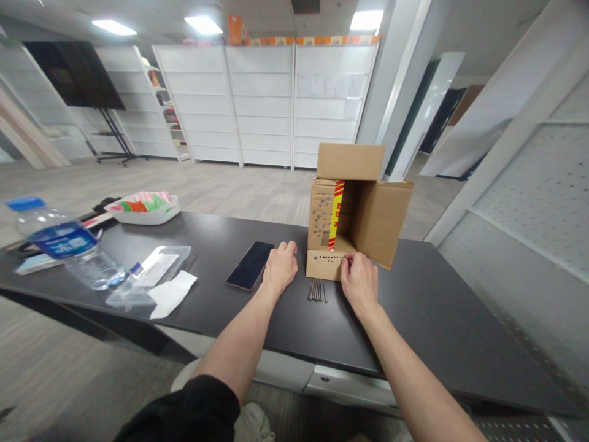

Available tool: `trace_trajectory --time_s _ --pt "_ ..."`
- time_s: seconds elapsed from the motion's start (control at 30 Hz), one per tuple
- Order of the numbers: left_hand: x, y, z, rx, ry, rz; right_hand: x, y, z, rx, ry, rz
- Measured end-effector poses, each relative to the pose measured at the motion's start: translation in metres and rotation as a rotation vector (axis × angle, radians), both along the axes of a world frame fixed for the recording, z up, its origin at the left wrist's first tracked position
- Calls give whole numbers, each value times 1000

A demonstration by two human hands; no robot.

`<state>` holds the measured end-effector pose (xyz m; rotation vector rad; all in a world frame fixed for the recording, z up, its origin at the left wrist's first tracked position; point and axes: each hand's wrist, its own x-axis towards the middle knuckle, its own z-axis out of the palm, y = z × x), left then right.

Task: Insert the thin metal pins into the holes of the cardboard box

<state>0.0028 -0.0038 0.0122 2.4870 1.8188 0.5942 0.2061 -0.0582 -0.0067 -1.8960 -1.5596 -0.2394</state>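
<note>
An open cardboard box (321,215) stands on the dark table, its mouth towards me. Dark round nail heads dot its left panel, and rows of small holes run across its lower front flap (317,265). At the right end of that flap is my right hand (359,279), thumb and fingers pinched together against the cardboard; whatever is between them is hidden. My left hand (281,265) rests loosely on the table, fingers bent but apart, between a black phone (251,265) and the box. Several loose nails (317,290) lie side by side in front of the flap.
To the left are a clear plastic case (161,264), a white paper piece (173,294) and a tilted water bottle (69,242). Behind them sits a white tray (168,212) with colourful contents. The table's front edge (294,350) runs close to my forearms.
</note>
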Motion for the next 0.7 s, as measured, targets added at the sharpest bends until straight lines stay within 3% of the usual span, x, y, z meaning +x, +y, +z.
trace_trajectory --time_s 0.23,0.7 --pt "0 0 1 -9 6 3 -2 1 0 -34 -27 -23" --pt "0 -1 1 -12 -6 2 -3 0 -3 92 11 -13"
